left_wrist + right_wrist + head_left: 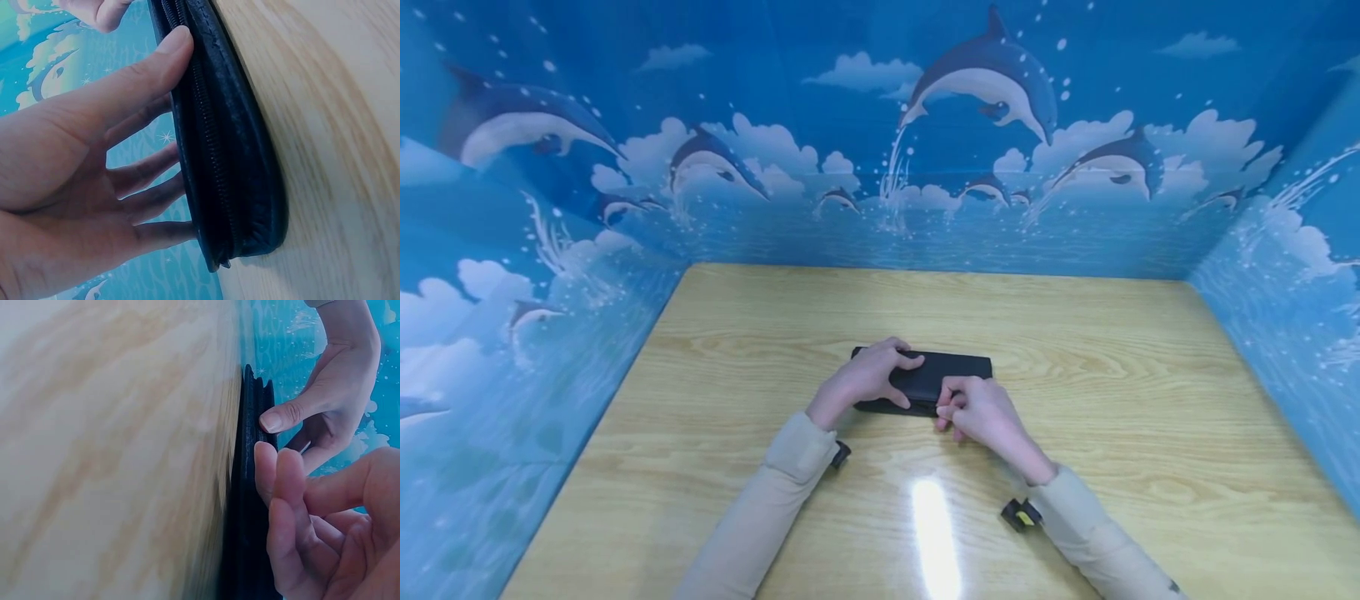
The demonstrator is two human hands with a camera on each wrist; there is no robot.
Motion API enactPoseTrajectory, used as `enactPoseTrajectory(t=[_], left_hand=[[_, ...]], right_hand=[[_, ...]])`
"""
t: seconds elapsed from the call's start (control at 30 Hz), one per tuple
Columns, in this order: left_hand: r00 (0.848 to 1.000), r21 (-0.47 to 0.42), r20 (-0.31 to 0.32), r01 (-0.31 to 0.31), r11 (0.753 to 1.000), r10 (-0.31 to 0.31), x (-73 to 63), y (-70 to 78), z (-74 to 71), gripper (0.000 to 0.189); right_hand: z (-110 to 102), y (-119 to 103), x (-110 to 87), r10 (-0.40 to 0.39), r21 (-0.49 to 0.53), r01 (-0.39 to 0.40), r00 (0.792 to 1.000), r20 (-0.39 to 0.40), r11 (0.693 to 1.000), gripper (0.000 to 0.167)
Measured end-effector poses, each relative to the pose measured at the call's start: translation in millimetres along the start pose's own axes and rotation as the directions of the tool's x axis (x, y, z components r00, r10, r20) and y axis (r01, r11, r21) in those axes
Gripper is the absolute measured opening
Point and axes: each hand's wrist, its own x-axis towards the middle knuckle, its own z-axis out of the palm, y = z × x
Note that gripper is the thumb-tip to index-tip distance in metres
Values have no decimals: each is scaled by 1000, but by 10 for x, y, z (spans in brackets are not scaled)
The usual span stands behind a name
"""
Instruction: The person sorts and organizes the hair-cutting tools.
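Observation:
A long black zip wallet (955, 371) lies flat on the wooden table, its zipper (209, 134) running along the side nearest the person. My left hand (868, 375) holds the wallet's left part, with the thumb (175, 53) on the zipper edge and the fingers spread across the top face. At the front edge, right of centre, my right hand (981, 408) pinches the zipper pull between thumb and bent fingers (290, 475). The fingertips hide the pull itself. In the right wrist view the left thumb presses the edge just beyond these fingertips.
The pale wooden table (775, 317) surrounds the wallet on all sides. Blue dolphin-printed walls (865, 192) stand at the back, left and right. A bright light reflection lies on the table in front. Small dark wrist devices (1021, 515) sit at both cuffs.

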Motion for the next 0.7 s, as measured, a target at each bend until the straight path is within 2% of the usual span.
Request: enactPoseTrajectory(t=[0.47,0.7], left_hand=[[1000,-1,-1,9,1000,-9,-5,5,-3,76],[1000,10,-1,16,1000,-16,2,5,3,76]], right_hand=[[5,-8,18,14,-1,-14,1000,9,1000,17],[16,-25,18,-6,-12,6,1000,-5,1000,17]])
